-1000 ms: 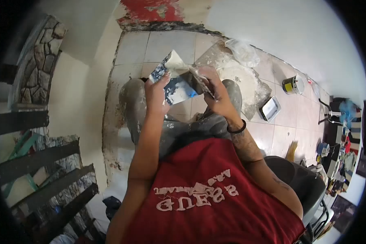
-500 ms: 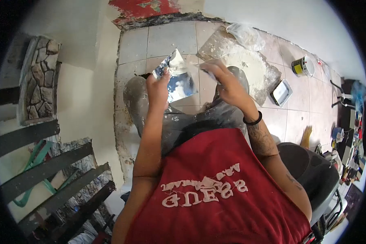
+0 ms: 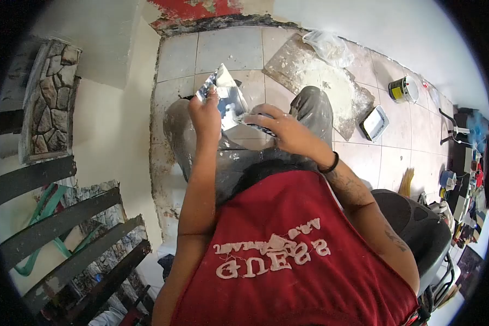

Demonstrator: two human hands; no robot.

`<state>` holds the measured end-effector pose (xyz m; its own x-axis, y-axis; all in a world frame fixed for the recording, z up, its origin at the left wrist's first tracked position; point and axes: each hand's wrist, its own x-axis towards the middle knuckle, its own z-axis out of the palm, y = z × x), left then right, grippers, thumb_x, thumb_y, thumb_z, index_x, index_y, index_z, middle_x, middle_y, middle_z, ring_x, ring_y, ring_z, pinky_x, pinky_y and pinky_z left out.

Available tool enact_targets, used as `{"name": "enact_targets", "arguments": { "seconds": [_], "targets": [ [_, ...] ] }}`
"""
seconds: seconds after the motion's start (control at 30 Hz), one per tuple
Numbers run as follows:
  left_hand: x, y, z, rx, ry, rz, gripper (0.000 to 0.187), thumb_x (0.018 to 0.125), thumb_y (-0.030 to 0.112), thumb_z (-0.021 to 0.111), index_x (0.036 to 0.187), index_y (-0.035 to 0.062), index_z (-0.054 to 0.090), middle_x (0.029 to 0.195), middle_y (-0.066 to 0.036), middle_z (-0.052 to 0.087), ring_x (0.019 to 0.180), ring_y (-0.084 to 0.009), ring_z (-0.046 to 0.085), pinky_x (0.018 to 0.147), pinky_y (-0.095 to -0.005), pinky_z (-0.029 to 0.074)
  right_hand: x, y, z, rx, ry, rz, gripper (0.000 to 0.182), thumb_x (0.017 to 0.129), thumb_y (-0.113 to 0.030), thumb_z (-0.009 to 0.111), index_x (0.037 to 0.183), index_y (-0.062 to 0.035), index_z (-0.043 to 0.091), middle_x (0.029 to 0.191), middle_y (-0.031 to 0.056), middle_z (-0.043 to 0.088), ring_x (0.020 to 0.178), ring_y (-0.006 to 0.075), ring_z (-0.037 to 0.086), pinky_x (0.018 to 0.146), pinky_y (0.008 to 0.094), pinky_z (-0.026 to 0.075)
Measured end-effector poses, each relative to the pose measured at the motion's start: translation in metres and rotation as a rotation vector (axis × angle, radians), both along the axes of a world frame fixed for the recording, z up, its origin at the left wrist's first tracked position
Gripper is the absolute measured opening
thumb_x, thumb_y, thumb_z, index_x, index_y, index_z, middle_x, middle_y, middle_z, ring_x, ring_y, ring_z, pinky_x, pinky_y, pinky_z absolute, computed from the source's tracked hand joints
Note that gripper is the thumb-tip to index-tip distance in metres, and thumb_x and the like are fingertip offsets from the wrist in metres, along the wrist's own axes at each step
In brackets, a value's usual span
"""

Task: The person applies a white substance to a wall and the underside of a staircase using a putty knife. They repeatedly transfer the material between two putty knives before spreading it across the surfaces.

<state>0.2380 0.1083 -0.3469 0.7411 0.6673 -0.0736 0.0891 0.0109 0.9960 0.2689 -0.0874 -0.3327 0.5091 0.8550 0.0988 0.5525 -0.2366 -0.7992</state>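
Observation:
My left hand (image 3: 206, 111) is closed on a flat metal plate (image 3: 231, 101) smeared with white paste, its thumb on the upper face. The plate is tilted above my knees, one corner pointing away from me. My right hand (image 3: 277, 127) grips a putty knife (image 3: 254, 123) with a dark handle. The knife's blade reaches the plate's lower right edge, where white paste shows. Part of the blade is hidden by my fingers.
A board with white powder (image 3: 331, 92) lies on the tiles, a plastic bag (image 3: 331, 48) at its far edge. Right of it are a white tray (image 3: 375, 124) and a bucket (image 3: 403, 89). Dark slats (image 3: 60, 220) stand at left, a black chair (image 3: 410, 223) at right.
My right hand has moved down and left, bringing the knife to the plate's lower edge. The plate in my left hand has shifted slightly left and turned.

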Motion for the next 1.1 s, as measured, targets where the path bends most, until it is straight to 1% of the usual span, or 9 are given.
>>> {"name": "enact_targets", "arguments": {
  "seconds": [0.13,0.23,0.33,0.77,0.9,1.0,1.03,1.07,1.1],
  "targets": [
    [0.004,0.005,0.005,-0.126,-0.078,-0.013,0.018,0.089,0.012,0.056,0.090,-0.0054,0.063,0.072,-0.001,0.058,0.064,-0.0079,0.050,0.057,-0.0254,0.041,0.021,-0.012,0.029,0.154,0.026,0.098,0.067,0.059,0.016,0.042,0.120,-0.0093,0.052,0.120,0.0150,0.050,0.116,0.0356,0.046,0.099,0.0399,0.038],
    [0.002,0.000,0.011,-0.215,-0.068,-0.013,0.018,0.089,0.011,0.056,0.091,-0.0048,0.063,0.073,-0.001,0.058,0.064,-0.0079,0.049,0.057,-0.0255,0.040,0.035,-0.009,0.037,0.199,-0.156,-0.012,0.068,0.057,0.018,0.037,0.118,-0.0070,0.052,0.120,0.0150,0.051,0.115,0.0358,0.047,0.100,0.0390,0.037],
    [-0.003,-0.004,0.016,-0.277,-0.012,-0.019,0.017,0.088,0.011,0.056,0.091,-0.0040,0.063,0.073,-0.001,0.058,0.064,-0.0078,0.049,0.057,-0.0254,0.040,0.036,0.001,0.039,0.149,-0.120,-0.065,0.070,0.057,0.020,0.035,0.119,-0.0080,0.052,0.119,0.0150,0.051,0.116,0.0350,0.047,0.099,0.0378,0.038],
    [-0.005,0.006,-0.003,0.171,-0.062,-0.090,0.019,0.087,0.012,0.055,0.089,-0.0060,0.061,0.070,-0.010,0.061,0.060,-0.0176,0.054,0.059,-0.0341,0.044,0.017,0.023,0.003,0.026,-0.169,-0.020,0.073,0.057,0.018,0.044,0.122,-0.0121,0.053,0.122,0.0141,0.049,0.115,0.0353,0.047,0.097,0.0379,0.041],
    [0.013,0.021,0.010,-0.041,0.026,-0.056,0.019,0.088,0.012,0.055,0.091,-0.0052,0.062,0.072,-0.007,0.060,0.061,-0.0139,0.054,0.055,-0.0307,0.043,0.026,0.005,0.017,0.029,0.047,0.234,0.072,0.058,0.016,0.047,0.124,-0.0099,0.052,0.122,0.0121,0.053,0.117,0.0320,0.048,0.095,0.0358,0.042],
    [0.045,0.034,0.009,-0.240,-0.135,-0.033,0.016,0.088,0.011,0.056,0.094,-0.0038,0.061,0.077,-0.004,0.061,0.061,-0.0119,0.054,0.052,-0.0286,0.044,0.046,-0.025,0.019,0.152,0.284,-0.061,0.066,0.063,0.014,0.046,0.124,-0.0081,0.053,0.126,0.0119,0.053,0.114,0.0270,0.051,0.092,0.0337,0.044],
    [0.057,0.038,0.009,-0.270,-0.166,-0.042,0.016,0.088,0.011,0.056,0.094,-0.0040,0.061,0.077,-0.004,0.060,0.061,-0.0125,0.055,0.052,-0.0286,0.044,0.050,-0.036,0.029,0.232,0.664,-0.227,0.060,0.067,0.013,0.048,0.125,-0.0028,0.051,0.126,0.0136,0.053,0.104,0.0242,0.058,0.087,0.0324,0.048],
    [0.068,0.043,0.006,-0.307,-0.156,-0.069,0.015,0.087,0.011,0.058,0.092,-0.0029,0.060,0.077,-0.005,0.060,0.062,-0.0136,0.056,0.054,-0.0291,0.046,0.055,-0.038,0.025,0.502,0.511,-0.137,0.054,0.068,0.012,0.050,0.120,0.0000,0.053,0.119,0.0143,0.057,0.097,0.0239,0.061,0.082,0.0318,0.050],
    [0.079,0.051,-0.003,-0.279,-0.050,-0.078,0.016,0.087,0.013,0.059,0.089,-0.0020,0.060,0.077,-0.005,0.059,0.063,-0.0135,0.056,0.056,-0.0295,0.047,0.081,-0.054,-0.009,0.556,0.134,0.002,0.044,0.069,0.010,0.053,0.112,0.0015,0.057,0.108,0.0131,0.062,0.090,0.0235,0.063,0.079,0.0322,0.052]
  ]
}}
